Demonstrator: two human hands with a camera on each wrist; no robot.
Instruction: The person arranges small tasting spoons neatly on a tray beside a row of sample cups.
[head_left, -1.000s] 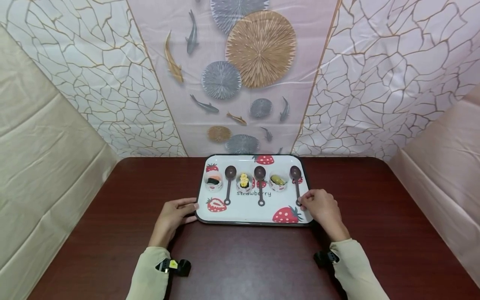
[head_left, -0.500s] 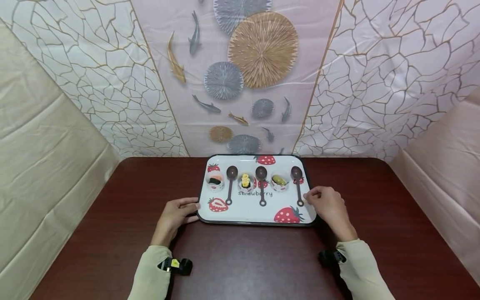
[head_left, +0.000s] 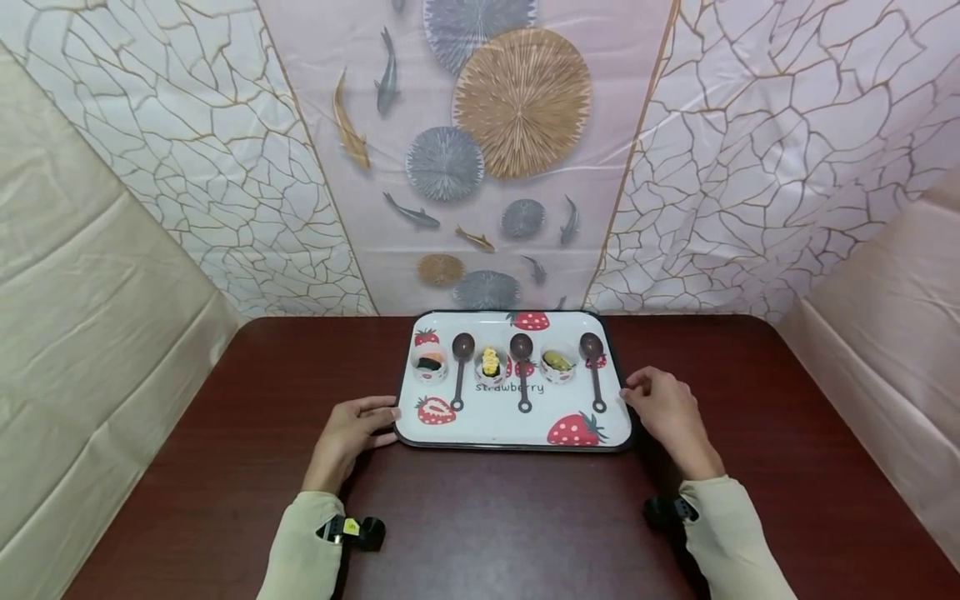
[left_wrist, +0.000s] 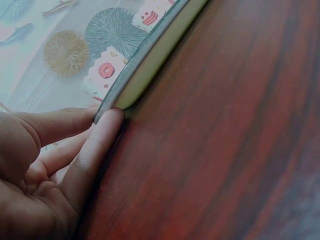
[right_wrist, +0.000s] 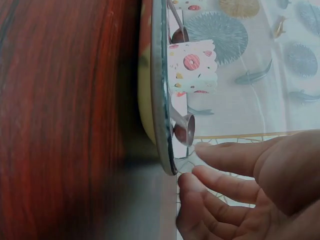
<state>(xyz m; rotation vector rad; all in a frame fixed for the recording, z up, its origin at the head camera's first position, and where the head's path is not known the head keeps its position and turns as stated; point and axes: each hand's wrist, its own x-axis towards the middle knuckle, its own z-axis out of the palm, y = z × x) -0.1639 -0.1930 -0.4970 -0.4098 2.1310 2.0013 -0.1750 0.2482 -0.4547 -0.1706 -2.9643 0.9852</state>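
Note:
A white strawberry-print tray (head_left: 480, 427) with a dark rim lies at the table's far side. My left hand (head_left: 347, 437) pinches its left edge, thumb over the rim and a finger against its underside. Just off the right edge, my right hand (head_left: 670, 417) holds nothing, its fingers loosely bent; in the right wrist view its fingertips (right_wrist: 190, 182) are close to the rim. Three brown spoons (head_left: 596, 383) alternate with three small printed paper cups (head_left: 558, 377). The cups hold an orange-and-black sushi-like piece (head_left: 429, 360), a yellow-topped piece (head_left: 491, 361) and something green (head_left: 557, 360).
The tray stands on a dark red-brown wooden table (head_left: 510, 525). Behind it hangs a patterned cloth (head_left: 517, 200) with fish and round motifs, and beige padded panels (head_left: 90, 350) flank the table on both sides.
My right hand has let go of the right-hand spoon's handle end and moved right, off the tray's edge. The left hand stays at the left edge.

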